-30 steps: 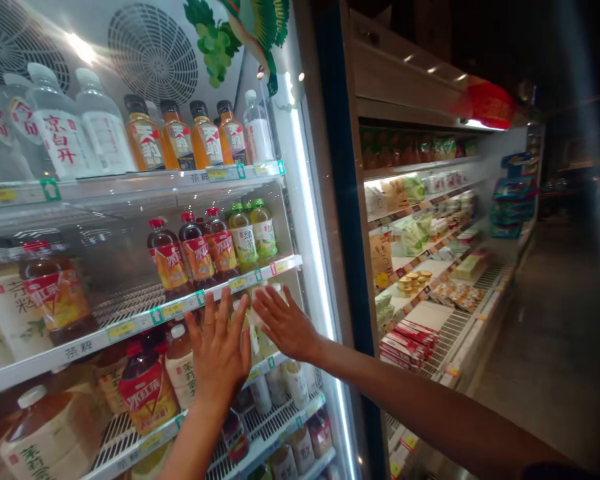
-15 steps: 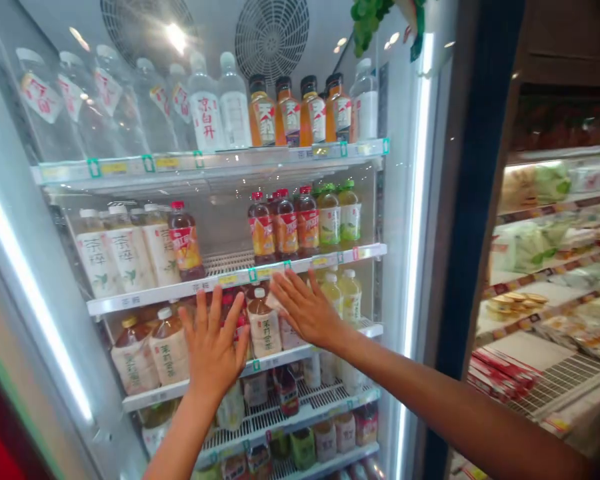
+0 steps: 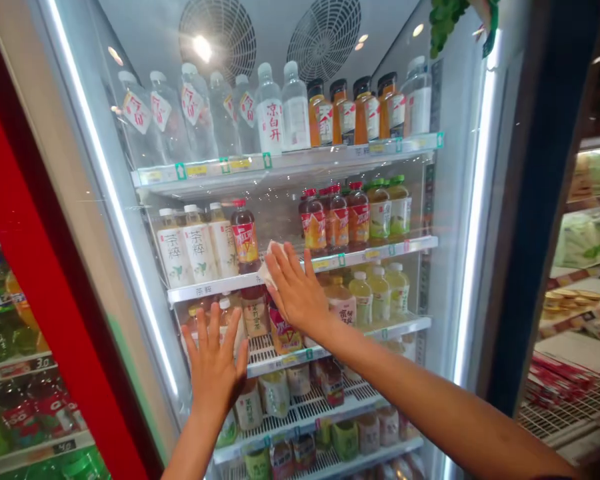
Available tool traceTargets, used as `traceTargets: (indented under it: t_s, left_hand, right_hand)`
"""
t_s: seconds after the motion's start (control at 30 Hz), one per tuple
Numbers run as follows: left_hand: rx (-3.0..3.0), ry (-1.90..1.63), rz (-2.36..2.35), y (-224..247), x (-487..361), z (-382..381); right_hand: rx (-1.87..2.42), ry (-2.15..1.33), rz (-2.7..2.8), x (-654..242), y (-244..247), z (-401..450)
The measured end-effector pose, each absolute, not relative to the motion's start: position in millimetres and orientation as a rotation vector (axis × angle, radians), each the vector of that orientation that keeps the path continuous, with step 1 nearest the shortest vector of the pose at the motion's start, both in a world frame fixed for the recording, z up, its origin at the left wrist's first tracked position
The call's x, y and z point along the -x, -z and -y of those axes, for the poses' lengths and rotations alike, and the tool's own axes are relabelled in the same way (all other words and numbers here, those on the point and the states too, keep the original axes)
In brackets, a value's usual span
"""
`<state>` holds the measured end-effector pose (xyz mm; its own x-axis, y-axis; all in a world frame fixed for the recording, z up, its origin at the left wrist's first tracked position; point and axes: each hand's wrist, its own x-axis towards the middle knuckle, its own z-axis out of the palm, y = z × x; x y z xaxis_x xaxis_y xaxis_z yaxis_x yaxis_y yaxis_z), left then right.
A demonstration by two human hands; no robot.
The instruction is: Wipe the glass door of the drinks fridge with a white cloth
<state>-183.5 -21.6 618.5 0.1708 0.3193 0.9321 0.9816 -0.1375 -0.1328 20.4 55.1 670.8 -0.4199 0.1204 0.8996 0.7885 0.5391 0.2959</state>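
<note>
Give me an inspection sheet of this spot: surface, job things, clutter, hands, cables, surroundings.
Surface: clear glass door of a drinks cooler, streaked with glare.
Job's things: white crumpled tissue or cloth, pressed on the glass.
Clutter: plastic bottles of tea and water on white wire shelves behind the glass.
Hands: bare left hand flat on the glass, fingers spread; bare right hand flat over the cloth.
Cables: nothing seen.
Surroundings: red door frame at left; open chilled food case at right.

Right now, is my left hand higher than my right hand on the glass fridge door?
No, your left hand is lower on the glass than your right hand.
</note>
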Motion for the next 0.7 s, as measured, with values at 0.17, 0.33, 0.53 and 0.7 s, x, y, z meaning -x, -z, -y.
traceTargets:
  t_s: [0.17, 0.33, 0.53, 0.7]
  left_hand:
    - [1.642, 0.996, 1.298, -605.7, 207.6, 40.0]
    - [1.673, 0.986, 1.287, -597.9, 221.7, 51.4]
    - [1.703, 0.984, 1.257, -593.4, 226.0, 52.4]
    - [1.714, 1.004, 1.214, -598.6, 222.6, 47.9]
  right_hand:
    - [0.432, 1.086, 2.170, 12.4, -650.4, -45.0]
    - [0.702, 0.967, 1.916, 28.4, -689.1, -41.5]
    - [0.396, 1.134, 2.213, 39.0, -660.5, -37.4]
    - [0.698, 1.049, 1.960, 26.0, -681.8, -41.9]
